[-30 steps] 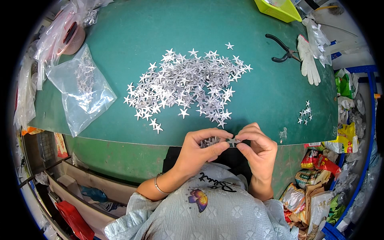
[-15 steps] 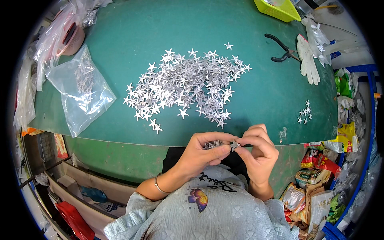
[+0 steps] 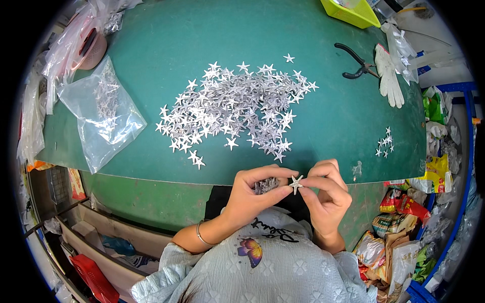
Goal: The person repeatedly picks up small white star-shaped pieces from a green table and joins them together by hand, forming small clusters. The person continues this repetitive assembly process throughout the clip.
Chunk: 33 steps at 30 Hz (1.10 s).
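Just off the table's near edge, my left hand (image 3: 254, 191) is closed round several silver star pieces (image 3: 266, 185), partly hidden in the palm. One silver starfish-shaped piece (image 3: 296, 185) sits upright between my hands, its face turned toward me. The fingers of my right hand (image 3: 326, 194) pinch this star at its right side, while my left thumb and index fingertip lie close to its left side. A large pile of the same silver stars (image 3: 232, 106) is spread on the green table (image 3: 151, 45) beyond my hands.
A clear plastic bag (image 3: 103, 126) with stars lies left of the pile. Toward the right are black-handled pliers (image 3: 358, 65), a white glove (image 3: 389, 81) and a small group of stars (image 3: 386, 143). A yellow-green basket (image 3: 353, 12) stands at the far right. Colourful packages (image 3: 399, 212) crowd the right side.
The star between my fingers has turned to show its face more fully. My left hand has opened slightly, so more of the stars in its palm show.
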Each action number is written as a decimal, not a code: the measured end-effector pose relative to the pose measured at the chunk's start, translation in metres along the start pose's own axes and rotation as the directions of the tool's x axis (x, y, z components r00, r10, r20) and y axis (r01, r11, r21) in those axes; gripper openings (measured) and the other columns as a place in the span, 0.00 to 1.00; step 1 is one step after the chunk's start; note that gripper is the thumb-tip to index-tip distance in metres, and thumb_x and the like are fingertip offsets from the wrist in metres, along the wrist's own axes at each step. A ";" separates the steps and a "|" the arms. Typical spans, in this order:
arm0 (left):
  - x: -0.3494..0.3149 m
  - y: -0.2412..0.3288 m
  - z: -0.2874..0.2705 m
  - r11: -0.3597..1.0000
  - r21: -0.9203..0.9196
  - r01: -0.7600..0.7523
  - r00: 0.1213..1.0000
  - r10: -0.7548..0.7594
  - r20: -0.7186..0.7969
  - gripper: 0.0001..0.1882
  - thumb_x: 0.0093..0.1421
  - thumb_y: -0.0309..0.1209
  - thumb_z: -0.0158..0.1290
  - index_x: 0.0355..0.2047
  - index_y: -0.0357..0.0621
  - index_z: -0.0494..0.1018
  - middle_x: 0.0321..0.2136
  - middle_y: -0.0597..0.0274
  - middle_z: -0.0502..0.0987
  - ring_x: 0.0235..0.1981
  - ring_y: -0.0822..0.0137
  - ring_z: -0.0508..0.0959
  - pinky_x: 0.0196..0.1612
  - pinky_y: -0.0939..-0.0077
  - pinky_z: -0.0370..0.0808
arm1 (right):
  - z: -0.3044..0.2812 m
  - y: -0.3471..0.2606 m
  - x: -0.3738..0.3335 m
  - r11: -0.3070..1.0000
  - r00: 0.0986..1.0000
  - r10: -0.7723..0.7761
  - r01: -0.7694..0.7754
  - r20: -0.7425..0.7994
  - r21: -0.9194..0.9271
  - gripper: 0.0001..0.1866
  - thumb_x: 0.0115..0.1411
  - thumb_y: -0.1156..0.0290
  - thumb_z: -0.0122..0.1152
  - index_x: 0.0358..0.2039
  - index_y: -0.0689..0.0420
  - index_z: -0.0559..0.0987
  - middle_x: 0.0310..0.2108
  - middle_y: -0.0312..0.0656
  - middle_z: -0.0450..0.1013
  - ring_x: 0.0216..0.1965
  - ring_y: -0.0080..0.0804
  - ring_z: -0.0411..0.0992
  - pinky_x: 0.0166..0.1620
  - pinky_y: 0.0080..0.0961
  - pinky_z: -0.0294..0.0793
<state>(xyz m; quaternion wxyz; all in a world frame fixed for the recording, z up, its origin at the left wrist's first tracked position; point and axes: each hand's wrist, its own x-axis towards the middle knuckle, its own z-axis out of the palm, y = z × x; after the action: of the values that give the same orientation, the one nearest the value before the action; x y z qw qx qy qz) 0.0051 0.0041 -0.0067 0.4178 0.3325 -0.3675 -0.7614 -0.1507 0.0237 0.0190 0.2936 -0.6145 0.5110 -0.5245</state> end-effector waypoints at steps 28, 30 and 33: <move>-0.003 0.016 0.006 0.783 0.505 -0.362 0.911 0.412 0.014 0.15 0.44 0.16 0.59 0.35 0.35 0.76 0.19 0.62 0.70 0.20 0.73 0.69 0.24 0.81 0.65 | 0.001 0.003 -0.002 0.972 0.995 0.095 -0.100 0.035 0.211 0.08 0.44 0.86 0.62 0.28 0.66 0.76 0.28 0.45 0.73 0.32 0.34 0.68 0.37 0.26 0.66; -0.003 0.017 0.006 0.783 0.507 -0.361 0.914 0.405 0.026 0.15 0.44 0.16 0.59 0.36 0.35 0.76 0.19 0.62 0.70 0.21 0.74 0.69 0.24 0.82 0.65 | 0.001 0.003 -0.002 0.977 0.997 0.076 -0.080 0.026 0.199 0.09 0.44 0.86 0.62 0.28 0.66 0.76 0.28 0.45 0.73 0.31 0.34 0.68 0.36 0.26 0.66; -0.002 0.016 0.005 0.813 0.481 -0.329 0.933 0.360 0.030 0.15 0.45 0.17 0.58 0.36 0.35 0.76 0.19 0.62 0.70 0.21 0.74 0.69 0.24 0.82 0.64 | 0.003 0.002 -0.003 0.980 0.998 0.061 -0.059 -0.002 0.189 0.10 0.43 0.86 0.63 0.29 0.66 0.76 0.28 0.45 0.73 0.31 0.34 0.68 0.36 0.26 0.66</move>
<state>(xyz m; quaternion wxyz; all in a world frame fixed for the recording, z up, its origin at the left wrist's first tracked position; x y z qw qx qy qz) 0.0080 0.0013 0.0099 0.4647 0.3767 -0.5847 -0.5480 -0.1487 0.0252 0.0152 0.3641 -0.5660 0.4785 -0.5640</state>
